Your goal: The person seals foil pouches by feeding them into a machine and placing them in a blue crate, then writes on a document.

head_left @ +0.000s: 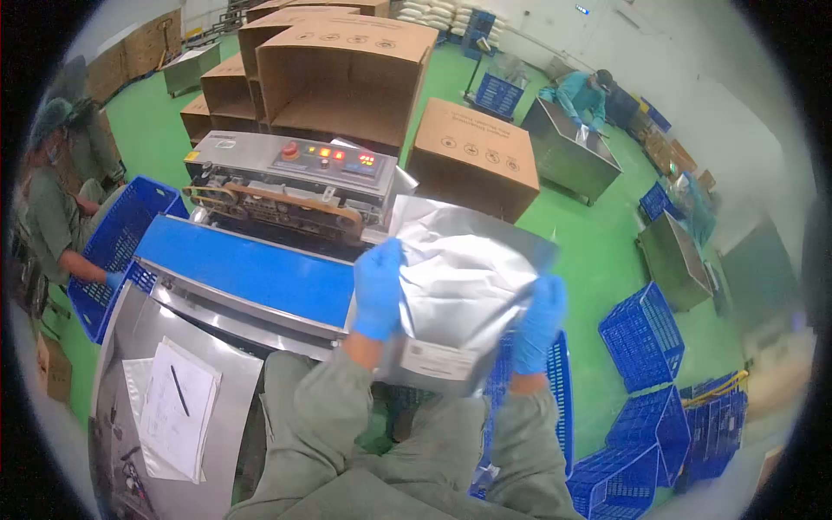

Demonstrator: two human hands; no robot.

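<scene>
A large silver foil bag point(464, 282) with a white label near its lower edge is held up in front of my body. My left hand point(379, 290), in a blue glove, grips the bag's left edge. On the right edge, my right hand point(539, 325), also blue-gloved, is closed on the bag and slightly blurred. Just left of the bag stands a sealing machine point(286, 178) with a red button and lit red displays. Its blue conveyor belt point(243, 269) runs in front of it, close to my left hand.
Papers with a pen point(178, 390) lie on a steel table point(117, 347) at lower left. A seated person point(56, 199) reaches into a blue basket point(113, 243). Cardboard boxes point(472, 152) stand behind the machine. Blue crates point(641, 338) are at right; another person point(576, 95) works beyond.
</scene>
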